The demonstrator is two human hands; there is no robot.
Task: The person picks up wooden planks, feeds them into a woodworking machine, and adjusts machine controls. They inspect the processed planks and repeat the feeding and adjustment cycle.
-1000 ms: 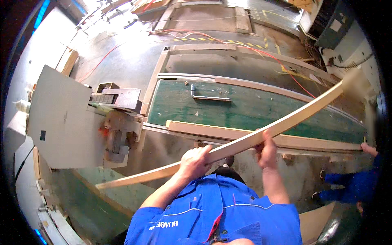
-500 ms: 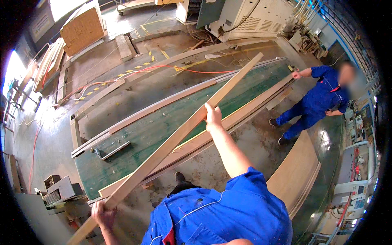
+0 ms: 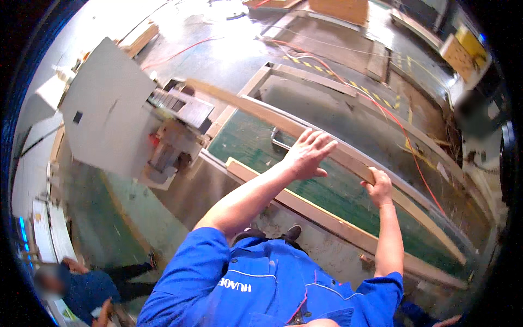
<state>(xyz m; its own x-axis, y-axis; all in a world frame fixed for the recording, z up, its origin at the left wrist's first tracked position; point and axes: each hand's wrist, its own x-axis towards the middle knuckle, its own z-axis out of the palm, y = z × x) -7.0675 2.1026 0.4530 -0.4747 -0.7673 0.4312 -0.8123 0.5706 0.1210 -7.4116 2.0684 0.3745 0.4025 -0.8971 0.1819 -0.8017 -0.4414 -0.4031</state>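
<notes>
A long wooden board stretches diagonally over the green tabletop, its far-left end reaching past the table's edge. Flat fingers spread, my left hand is at the board's near edge and not wrapped round it. Further right, my right hand grips the same board, its thumb on the near side. A second wooden strip lies along the table's near edge. Beyond my left hand, a bent metal bar rests on the green top, partly hidden by the board.
Left of the table stand a large grey panel and a small stand with boxy items. An orange-red hose runs across the floor behind the table. One person is at the lower left; another person's blue sleeve shows at the lower right.
The view has swung left. The board, earlier held slanting above the table, is now lower, along the far side. My left hand has opened and moved along it; my right still holds it.
</notes>
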